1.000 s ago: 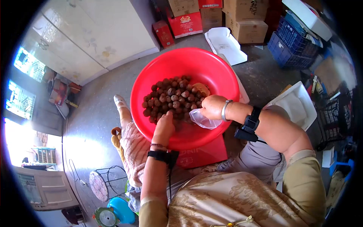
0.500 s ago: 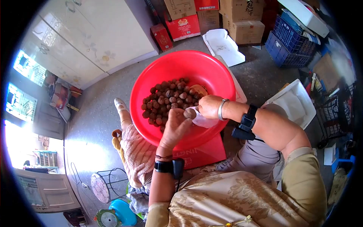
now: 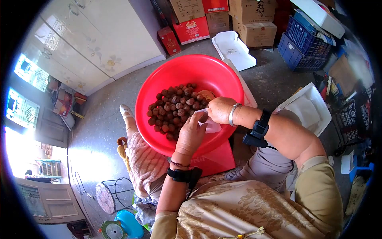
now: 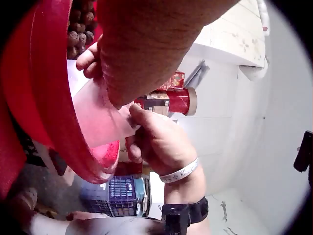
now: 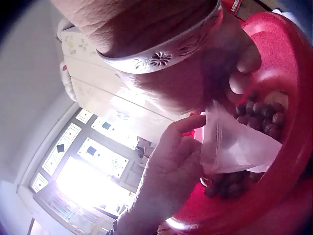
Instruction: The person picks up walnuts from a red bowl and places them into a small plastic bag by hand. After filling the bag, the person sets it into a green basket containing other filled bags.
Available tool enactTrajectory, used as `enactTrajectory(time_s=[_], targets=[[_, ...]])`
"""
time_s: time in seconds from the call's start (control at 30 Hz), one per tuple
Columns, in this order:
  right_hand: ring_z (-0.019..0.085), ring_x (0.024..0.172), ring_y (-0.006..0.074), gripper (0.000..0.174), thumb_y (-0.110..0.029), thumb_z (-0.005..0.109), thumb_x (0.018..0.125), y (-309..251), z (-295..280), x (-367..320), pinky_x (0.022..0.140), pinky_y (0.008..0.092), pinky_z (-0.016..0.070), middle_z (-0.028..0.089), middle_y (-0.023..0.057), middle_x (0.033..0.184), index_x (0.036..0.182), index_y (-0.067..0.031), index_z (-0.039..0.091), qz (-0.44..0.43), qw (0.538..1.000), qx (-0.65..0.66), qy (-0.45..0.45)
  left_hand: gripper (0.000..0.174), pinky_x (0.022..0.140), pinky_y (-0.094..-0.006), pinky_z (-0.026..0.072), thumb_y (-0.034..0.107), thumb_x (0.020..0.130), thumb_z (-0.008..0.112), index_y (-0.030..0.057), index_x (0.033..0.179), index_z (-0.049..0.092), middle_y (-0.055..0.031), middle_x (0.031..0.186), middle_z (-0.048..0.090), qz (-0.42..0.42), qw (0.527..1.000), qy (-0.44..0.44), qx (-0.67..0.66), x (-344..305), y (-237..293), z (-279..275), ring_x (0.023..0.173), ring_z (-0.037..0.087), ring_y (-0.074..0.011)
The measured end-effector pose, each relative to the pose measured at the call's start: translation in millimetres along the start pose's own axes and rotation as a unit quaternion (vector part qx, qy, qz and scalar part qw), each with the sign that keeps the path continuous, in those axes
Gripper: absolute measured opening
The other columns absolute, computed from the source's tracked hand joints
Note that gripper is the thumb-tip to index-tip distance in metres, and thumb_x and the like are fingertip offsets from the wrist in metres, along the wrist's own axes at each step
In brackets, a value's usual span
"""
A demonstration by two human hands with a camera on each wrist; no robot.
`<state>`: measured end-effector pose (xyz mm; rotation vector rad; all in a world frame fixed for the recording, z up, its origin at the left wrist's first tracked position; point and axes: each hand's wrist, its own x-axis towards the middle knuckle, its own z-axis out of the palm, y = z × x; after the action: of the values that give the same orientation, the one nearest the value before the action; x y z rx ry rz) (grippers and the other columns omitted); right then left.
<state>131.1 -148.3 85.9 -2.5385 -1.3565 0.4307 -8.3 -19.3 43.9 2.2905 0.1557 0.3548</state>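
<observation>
A red basin (image 3: 155, 71) stands before me with a heap of walnuts (image 3: 175, 107) on its left side. Over its near right part, my right hand (image 3: 220, 110) pinches the edge of a clear plastic bag (image 3: 213, 126). My left hand (image 3: 190, 137) meets it at the bag's mouth, with a walnut (image 3: 203, 117) at its fingertips. From the right wrist, the bag (image 5: 234, 147) hangs between both hands, a dark round shape showing through the film. In the left wrist view, the left forearm covers much of the basin.
Under the basin is a red base (image 3: 217, 160) with lettering. White foam trays (image 3: 234, 51) lie on the floor behind it and at the right. Cartons (image 3: 258, 34) and blue crates (image 3: 304, 46) stand at the back. A round stool (image 3: 105, 198) is at the lower left.
My left hand has come up from the walnut heap with one walnut and moved right to the bag's mouth. The right hand keeps hold of the bag.
</observation>
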Motion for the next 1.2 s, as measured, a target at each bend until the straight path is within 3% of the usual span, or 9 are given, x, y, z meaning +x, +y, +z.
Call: enactTrajectory(time_s=[0.17,0.23,0.57,0.67,0.73,0.87,1.03,1.1,1.2], targets=[[0.068,0.083,0.0397,0.034,-0.03,0.052,0.094,2.0,1.4,-1.8,0.075,0.0492,0.0536,0.07,0.0215,0.085,0.089,-0.0017,0.071,0.047,0.998,0.025,0.03,0.038,0.081,-0.0426,0.0546,0.004,0.087,0.066,0.0076,0.124,0.059,-0.0202,0.107,0.067,-0.044,0.999,-0.004,-0.011,0.8,4.9,-3.7,0.096,0.066,-0.0384],[0.068,0.083,0.0395,0.034,-0.03,0.052,0.094,1.0,-2.1,-3.2,0.075,0.0491,0.0537,0.07,0.021,0.085,0.088,-0.002,0.071,0.053,0.998,0.022,0.017,0.037,0.064,-0.0339,0.0503,0.003,0.085,0.07,0.0063,0.121,0.062,-0.0131,0.081,0.06,0.051,0.997,0.057,0.001,1.0,-2.4,-1.4,0.067,0.058,-0.0227],[0.07,0.079,0.0351,0.027,-0.025,0.054,0.091,4.9,0.3,-3.9,0.072,0.0459,0.0558,0.071,0.0159,0.084,0.084,-0.005,0.071,-0.013,0.995,-0.051,0.08,0.038,0.07,-0.0397,0.0528,0.001,0.084,0.067,0.0065,0.121,0.064,-0.017,0.088,0.063,0.067,0.987,-0.026,0.142,-2.0,8.4,-5.7,0.075,0.064,-0.0335],[0.07,0.079,0.0335,0.025,-0.024,0.054,0.091,8.4,0.5,-2.4,0.07,0.0447,0.0565,0.071,0.0146,0.084,0.084,-0.0056,0.07,-0.006,0.991,-0.073,0.11,0.023,0.073,-0.0422,0.0532,0.002,0.085,0.061,0.0058,0.107,0.068,-0.0166,0.087,0.063,0.116,0.992,-0.002,0.047,-1.7,22.3,-6.9,0.082,0.064,-0.0356],[0.071,0.079,0.0329,0.025,-0.024,0.055,0.091,8.0,0.7,-4.0,0.069,0.0443,0.0567,0.072,0.0142,0.084,0.084,-0.0056,0.07,-0.003,0.989,-0.091,0.118,0.017,0.066,-0.039,0.0521,-0.003,0.085,0.065,0.0031,0.099,0.07,-0.0149,0.081,0.061,0.148,0.983,0.093,0.046,-1.7,25.0,-3.7,0.072,0.063,-0.0323],[0.07,0.079,0.0337,0.02,-0.023,0.057,0.087,4.0,-6.1,-7.0,0.07,0.0454,0.0565,0.071,0.0135,0.084,0.085,-0.0069,0.07,-0.031,0.985,-0.043,0.163,0.013,0.065,-0.037,0.0522,-0.005,0.083,0.066,0.003,0.094,0.07,-0.0144,0.082,0.062,0.127,0.987,0.097,0.031,-3.0,20.5,-3.0,0.073,0.064,-0.0304],[0.07,0.082,0.034,0.02,-0.025,0.06,0.084,-9.2,-22.1,-15.7,0.071,0.0457,0.0568,0.071,0.0134,0.085,0.084,-0.0078,0.069,-0.035,0.979,0.014,0.202,0.017,0.069,-0.0302,0.0514,-0.008,0.082,0.067,0.0031,0.095,0.07,-0.0103,0.088,0.066,0.106,0.986,0.109,-0.063,-1.5,20.4,-18.1,0.076,0.065,-0.021],[0.065,0.07,0.0366,0.019,-0.023,0.062,0.085,-3.5,-17.5,-14.4,0.064,0.0488,0.0527,0.066,0.0138,0.077,0.079,-0.0051,0.063,-0.077,0.965,0.025,0.248,0.013,0.068,-0.0245,0.0482,-0.005,0.089,0.065,0.0018,0.099,0.069,-0.0014,0.089,0.065,0.066,0.973,0.124,-0.181,-3.3,13.1,-26.1,0.079,0.059,-0.01],[0.069,0.076,0.0356,0.018,-0.022,0.064,0.083,3.7,-11.6,-14.2,0.067,0.0471,0.0546,0.069,0.0155,0.08,0.081,-0.0055,0.07,-0.035,0.992,-0.046,0.116,0.013,0.063,-0.0185,0.0423,0.004,0.096,0.062,0.0045,0.108,0.068,0.0033,0.085,0.062,-0.03,0.958,0.205,-0.197,-0.9,-18.6,-31.4,0.071,0.051,-0.0028]])
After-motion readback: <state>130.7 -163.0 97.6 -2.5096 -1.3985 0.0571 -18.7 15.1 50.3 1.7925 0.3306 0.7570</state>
